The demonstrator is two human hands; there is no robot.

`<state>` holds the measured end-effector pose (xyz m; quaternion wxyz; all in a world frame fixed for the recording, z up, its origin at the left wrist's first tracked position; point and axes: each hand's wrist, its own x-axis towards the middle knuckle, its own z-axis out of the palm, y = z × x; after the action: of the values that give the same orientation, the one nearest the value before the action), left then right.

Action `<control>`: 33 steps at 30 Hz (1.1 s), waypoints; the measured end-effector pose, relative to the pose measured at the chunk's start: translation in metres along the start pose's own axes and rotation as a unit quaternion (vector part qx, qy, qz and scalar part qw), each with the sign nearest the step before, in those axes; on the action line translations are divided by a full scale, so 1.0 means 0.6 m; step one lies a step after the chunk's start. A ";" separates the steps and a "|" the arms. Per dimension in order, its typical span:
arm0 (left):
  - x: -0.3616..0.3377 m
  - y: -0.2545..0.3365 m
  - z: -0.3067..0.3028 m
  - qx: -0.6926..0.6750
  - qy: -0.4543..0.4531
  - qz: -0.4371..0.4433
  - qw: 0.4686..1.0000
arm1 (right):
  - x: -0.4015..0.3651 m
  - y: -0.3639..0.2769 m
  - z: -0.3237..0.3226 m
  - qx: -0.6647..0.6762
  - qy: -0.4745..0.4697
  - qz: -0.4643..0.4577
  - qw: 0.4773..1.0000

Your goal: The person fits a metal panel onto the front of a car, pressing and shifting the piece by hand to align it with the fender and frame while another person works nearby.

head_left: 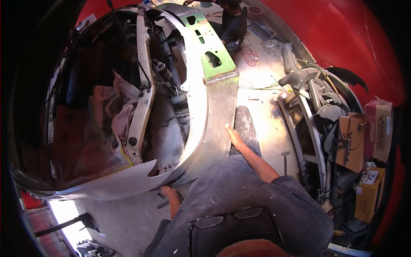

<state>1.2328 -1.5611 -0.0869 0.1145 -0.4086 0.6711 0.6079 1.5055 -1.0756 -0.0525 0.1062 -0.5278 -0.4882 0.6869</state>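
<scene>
A car body stands in front of me, with a bare grey metal panel point(220, 107) that runs up to a green section point(205, 40) with cut-out holes. My right hand point(233, 136) rests on the right edge of the grey panel, its fingers pointing up along the metal and nothing visible in them. Lower down, my left hand point(168, 190) is at the underside of the white fender point(111, 186). Its fingers are partly hidden by the panel edge, so what they touch cannot be made out.
A co-worker point(233, 23) crouches beyond the car. Metal car parts point(312, 124) and cardboard boxes point(351, 141) are stacked at the right. A hammer point(285, 162) lies on the floor, and thin hoses point(250, 55) are farther back. Red panels border the area.
</scene>
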 end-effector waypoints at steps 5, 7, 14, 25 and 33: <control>-0.050 0.016 0.012 0.005 0.029 0.003 1.000 | -0.022 -0.022 0.003 -0.002 0.017 -0.011 1.000; -0.071 0.024 0.015 0.008 0.060 0.000 0.998 | 0.003 0.007 0.003 0.006 0.012 -0.012 1.000; -0.050 0.016 0.011 -0.019 0.041 0.000 0.999 | 0.018 0.023 0.007 0.024 0.017 -0.020 0.999; -0.117 0.052 0.016 0.037 0.029 -0.038 0.998 | -0.028 -0.029 -0.003 0.001 -0.016 -0.016 1.000; -0.064 0.022 0.008 0.024 0.076 -0.013 0.997 | -0.014 -0.011 0.008 -0.008 0.039 -0.042 0.998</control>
<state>1.2466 -1.5418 -0.0533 0.0812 -0.4594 0.6870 0.5572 1.5027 -1.0802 -0.0421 0.1498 -0.5336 -0.5112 0.6569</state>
